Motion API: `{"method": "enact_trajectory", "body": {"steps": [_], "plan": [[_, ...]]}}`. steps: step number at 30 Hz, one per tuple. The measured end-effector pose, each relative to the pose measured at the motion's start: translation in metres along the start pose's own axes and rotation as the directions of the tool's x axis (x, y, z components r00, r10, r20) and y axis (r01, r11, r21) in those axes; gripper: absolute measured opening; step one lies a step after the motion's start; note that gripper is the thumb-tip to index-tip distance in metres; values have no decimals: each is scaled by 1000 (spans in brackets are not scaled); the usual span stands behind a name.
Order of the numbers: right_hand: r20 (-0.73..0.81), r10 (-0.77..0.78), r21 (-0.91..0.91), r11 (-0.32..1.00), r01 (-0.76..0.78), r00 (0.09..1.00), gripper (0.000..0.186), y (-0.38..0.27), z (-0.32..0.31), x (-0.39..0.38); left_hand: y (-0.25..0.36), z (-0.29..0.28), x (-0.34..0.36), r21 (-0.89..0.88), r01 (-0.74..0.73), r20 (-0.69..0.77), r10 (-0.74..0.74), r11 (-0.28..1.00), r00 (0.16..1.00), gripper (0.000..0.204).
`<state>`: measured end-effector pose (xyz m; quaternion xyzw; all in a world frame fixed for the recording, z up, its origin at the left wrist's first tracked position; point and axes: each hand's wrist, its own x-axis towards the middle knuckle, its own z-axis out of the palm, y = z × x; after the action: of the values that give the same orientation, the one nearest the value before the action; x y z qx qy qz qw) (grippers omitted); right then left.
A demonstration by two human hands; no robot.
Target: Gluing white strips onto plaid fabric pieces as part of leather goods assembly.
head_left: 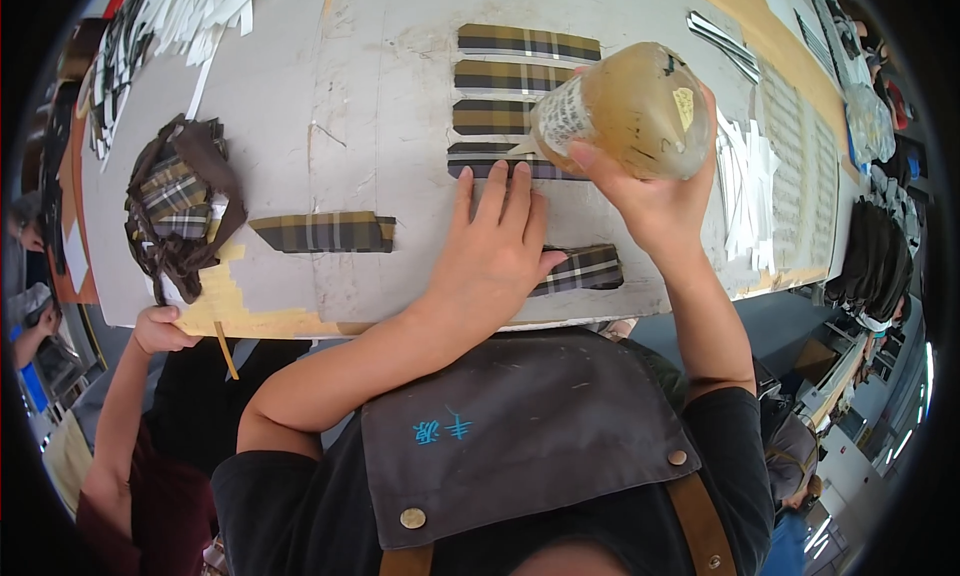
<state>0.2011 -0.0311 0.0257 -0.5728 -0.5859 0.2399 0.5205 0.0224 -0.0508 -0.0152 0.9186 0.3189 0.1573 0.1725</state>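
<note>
The right hand [655,191] is wrapped around a squeeze bottle [625,111] tipped on its side, nozzle pointing left and down onto the fourth plaid strip [505,163] in the column, while the left hand [495,256] lies flat and open, fingers spread, its fingertips [493,181] pinning that strip's near edge to the grey surface [380,96]. To do this well, I judge the squeeze wants to be gentle and even, the nozzle drawn along the strip's length in one steady line so the fluid does not pool, and the flat hand should keep its fingers just clear of the wet track while holding the fabric from creeping. The bottle is soft translucent plastic, filled with a cloudy amber-brown fluid, smeared on the outside, with a pale label round its neck end and a small yellowish sticker near its base; it hovers over the right end of the strips, at the middle-right of the surface. Three more plaid strips [528,43] lie above in a neat stack of rows, dark brown with tan and white lines; another strip [585,269] sits partly under the left palm, and one [325,233] lies apart to the left. A bundle of plaid pieces with brown straps [180,206] rests at far left, and another person's hand [160,328] grips the surface edge there.
</note>
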Motion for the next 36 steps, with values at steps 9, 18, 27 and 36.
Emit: {"method": "enact_trajectory", "body": {"steps": [9,18,27,36], "plan": [[-50,49,-77,996,-53,998,77,10,-46,-11,-1,-3,0,40,-7,55,5,999,998,57],[-53,197,16,980,-197,979,79,0,-60,-14,-2,-8,0,23,-6,84,4,1000,996,56],[188,-3,198,980,-35,982,77,-7,22,2,-4,-8,-4,0,-48,54,48,999,997,60],[119,54,158,985,-72,991,85,-2,7,-1,-4,-4,-6,-44,-36,48,38,998,998,62]]}}
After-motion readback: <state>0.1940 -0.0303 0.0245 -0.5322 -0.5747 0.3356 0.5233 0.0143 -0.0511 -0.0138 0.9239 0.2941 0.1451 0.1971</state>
